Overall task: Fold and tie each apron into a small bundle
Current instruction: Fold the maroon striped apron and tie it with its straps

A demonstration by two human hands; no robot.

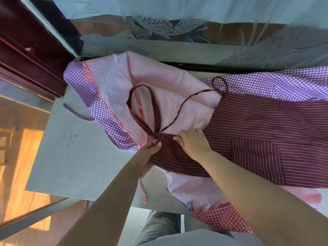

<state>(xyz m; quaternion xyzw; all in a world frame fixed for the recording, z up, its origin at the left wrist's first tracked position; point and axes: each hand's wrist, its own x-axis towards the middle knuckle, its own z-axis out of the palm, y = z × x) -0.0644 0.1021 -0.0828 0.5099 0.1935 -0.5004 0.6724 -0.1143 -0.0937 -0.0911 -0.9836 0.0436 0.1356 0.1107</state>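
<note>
Three aprons: one maroon striped apron [266, 132], one pink gingham apron [124, 82], one purple gingham apron [266, 86].

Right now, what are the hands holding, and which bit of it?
Both hold the maroon striped apron by its top bib end: the left hand pinches the corner where the neck loop joins, the right hand grips beside it.
</note>
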